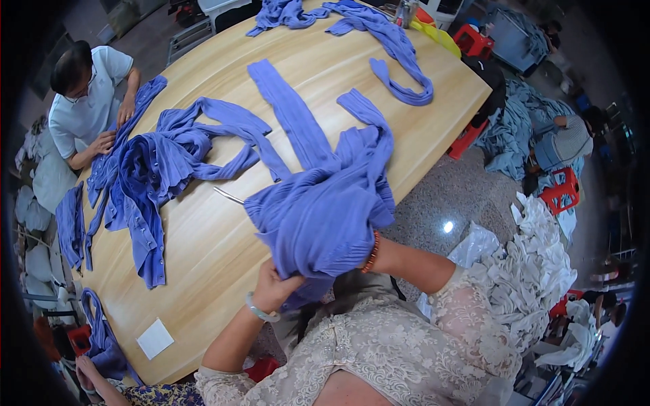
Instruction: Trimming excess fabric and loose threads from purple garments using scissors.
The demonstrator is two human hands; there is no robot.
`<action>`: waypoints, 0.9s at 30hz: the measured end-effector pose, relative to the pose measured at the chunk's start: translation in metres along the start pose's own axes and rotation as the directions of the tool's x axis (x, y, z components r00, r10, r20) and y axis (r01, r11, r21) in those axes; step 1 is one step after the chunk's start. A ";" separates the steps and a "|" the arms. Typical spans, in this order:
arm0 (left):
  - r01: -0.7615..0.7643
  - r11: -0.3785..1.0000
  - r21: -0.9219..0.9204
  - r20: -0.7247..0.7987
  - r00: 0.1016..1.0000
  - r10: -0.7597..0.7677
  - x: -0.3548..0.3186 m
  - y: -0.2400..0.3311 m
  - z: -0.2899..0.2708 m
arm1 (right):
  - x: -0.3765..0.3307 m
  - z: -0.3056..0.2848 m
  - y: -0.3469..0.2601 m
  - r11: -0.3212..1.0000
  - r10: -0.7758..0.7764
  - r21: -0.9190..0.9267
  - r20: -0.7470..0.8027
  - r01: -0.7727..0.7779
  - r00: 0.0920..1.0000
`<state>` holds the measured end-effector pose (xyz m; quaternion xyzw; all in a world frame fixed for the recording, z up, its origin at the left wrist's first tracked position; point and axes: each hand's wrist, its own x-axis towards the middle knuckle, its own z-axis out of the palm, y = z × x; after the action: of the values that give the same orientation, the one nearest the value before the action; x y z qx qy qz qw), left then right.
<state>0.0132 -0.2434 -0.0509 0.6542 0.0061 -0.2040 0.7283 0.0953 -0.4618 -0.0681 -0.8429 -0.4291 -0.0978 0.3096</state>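
1. Blue knit fabric forms the garment (318,210) in hand in the head view. Its body is bunched at the near edge of the wooden table (196,271); two sleeves extend loosely across the top.
2. Left hand (273,289): fingers closed, gripping the lower edge of the garment.
3. Right hand: hidden by the cloth beyond the beaded bracelet (371,252); finger state cannot be told.
4. Status of this garment: in mid-handling, by judgement. The ribbed edge is gathered near the wrists, the sleeves are not tucked in, and the body is not laid flat.
5. Status of other pieces: a buttoned blue pile (144,169) lies loose at left, beside a co-worker (91,101) whose hands touch blue cloth. Another blue piece (399,57) lies rumpled toward the far edge. No neatly folded blue piece is visible, so these appear unfinished.
6. Adjacent items: a thin metal tool (228,195) protrudes beside the garment; a white paper square (155,338) lies at the near left.
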 end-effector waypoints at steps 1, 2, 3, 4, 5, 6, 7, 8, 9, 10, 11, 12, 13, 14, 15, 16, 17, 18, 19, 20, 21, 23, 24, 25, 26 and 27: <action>-0.035 0.999 0.005 -0.056 0.998 0.035 -0.008 0.009 -0.004 | 0.001 0.003 -0.001 1.000 -0.002 -0.011 -0.008 0.002 1.000; -0.071 0.997 0.016 -0.115 0.991 0.072 -0.018 0.024 -0.010 | 0.006 0.005 0.000 1.000 -0.007 -0.022 -0.019 0.007 1.000; -0.025 0.999 0.032 -0.128 0.991 0.029 -0.031 0.030 -0.035 | 0.016 0.008 0.001 0.999 -0.010 -0.034 -0.033 0.008 0.999; -0.005 0.997 0.073 -0.189 0.982 0.019 -0.045 0.051 -0.055 | 0.018 0.009 0.001 0.999 -0.010 -0.047 -0.045 0.008 0.999; -0.118 0.991 0.058 -0.279 0.951 0.129 -0.057 0.077 -0.059 | 0.013 0.007 0.002 0.998 -0.004 -0.062 -0.053 0.000 0.999; -0.174 0.980 0.094 -0.468 0.862 0.197 -0.070 0.091 -0.064 | 0.004 0.008 -0.003 0.998 -0.007 -0.066 -0.060 0.003 0.998; -0.202 0.942 0.267 -0.483 0.818 0.312 -0.090 0.090 -0.098 | 0.007 0.008 -0.008 0.998 -0.022 -0.058 -0.072 0.018 0.997; -0.195 0.955 0.225 -0.388 0.881 0.271 -0.118 0.097 -0.134 | 0.025 -0.018 -0.033 0.972 0.229 -0.074 0.525 -0.223 0.820; -0.188 0.951 0.247 -0.457 0.842 0.286 -0.125 0.106 -0.134 | 0.028 -0.026 -0.039 0.935 0.317 -0.050 0.565 -0.352 0.762; -0.117 0.959 0.259 -0.474 0.849 0.232 -0.136 0.110 -0.145 | 0.032 -0.032 -0.045 0.884 0.381 -0.021 0.609 -0.466 0.696; -0.007 0.946 0.323 -0.465 0.870 0.165 -0.143 0.114 -0.153 | 0.034 -0.043 -0.051 0.908 0.333 -0.012 0.628 -0.419 0.703; 0.150 0.862 0.485 -0.476 0.872 0.116 -0.151 0.107 -0.169 | 0.029 -0.048 -0.053 0.915 0.290 0.043 0.620 -0.401 0.729; 0.297 0.728 0.618 -0.496 0.866 0.068 -0.157 0.094 -0.183 | 0.023 -0.054 -0.056 0.920 0.248 0.097 0.606 -0.379 0.756; 0.548 0.551 0.630 -0.673 0.739 0.035 -0.159 0.072 -0.189 | 0.021 -0.062 -0.057 0.917 0.251 0.046 0.703 -0.395 0.665; 0.514 0.230 0.827 -0.563 0.761 0.322 -0.166 0.043 -0.195 | 0.011 -0.063 -0.055 0.924 0.232 0.055 0.704 -0.377 0.671; 0.544 0.110 0.832 -0.544 0.761 0.352 -0.155 0.040 -0.184 | -0.002 -0.064 -0.052 0.929 0.223 0.054 0.706 -0.365 0.672; 0.443 0.232 0.866 -0.500 0.780 0.376 -0.146 0.040 -0.175 | -0.007 -0.069 -0.052 0.928 0.218 0.059 0.717 -0.369 0.662; 0.329 0.347 0.878 -0.457 0.790 0.409 -0.134 0.042 -0.166 | -0.007 -0.079 -0.054 0.926 0.213 0.061 0.729 -0.371 0.650; 0.268 0.456 0.849 -0.457 0.805 0.378 -0.112 0.046 -0.151 | -0.007 -0.087 -0.054 0.917 0.239 0.031 0.757 -0.398 0.608; 0.202 0.558 0.805 -0.451 0.819 0.354 -0.090 0.056 -0.135 | -0.010 -0.090 -0.052 0.922 0.230 0.027 0.765 -0.386 0.602; 0.111 0.490 0.865 -0.360 0.817 0.451 -0.066 0.057 -0.122 | -0.015 -0.095 -0.050 0.909 0.284 0.002 0.727 -0.416 0.625; 0.011 0.340 0.940 -0.213 0.799 0.562 -0.026 0.060 -0.102 | -0.023 -0.099 -0.046 0.887 0.350 0.010 0.638 -0.462 0.686; -0.018 0.279 0.960 -0.152 0.801 0.579 -0.004 0.059 -0.094 | -0.025 -0.101 -0.044 0.891 0.347 0.005 0.639 -0.454 0.687; -0.048 0.253 0.966 -0.108 0.816 0.568 0.016 0.058 -0.087 | -0.027 -0.104 -0.042 0.876 0.397 -0.016 0.592 -0.482 0.702; -0.077 0.227 0.971 -0.064 0.830 0.554 0.032 0.056 -0.080 | -0.030 -0.106 -0.041 0.859 0.444 -0.032 0.543 -0.511 0.713; -0.078 0.224 0.972 -0.053 0.849 0.526 0.044 0.053 -0.077 | -0.031 -0.108 -0.042 0.846 0.471 -0.025 0.501 -0.532 0.726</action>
<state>0.0893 -0.1792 -0.0237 0.9663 -0.1077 0.1106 0.2059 0.0543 -0.5297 0.0224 -0.9035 -0.2539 0.2320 0.2558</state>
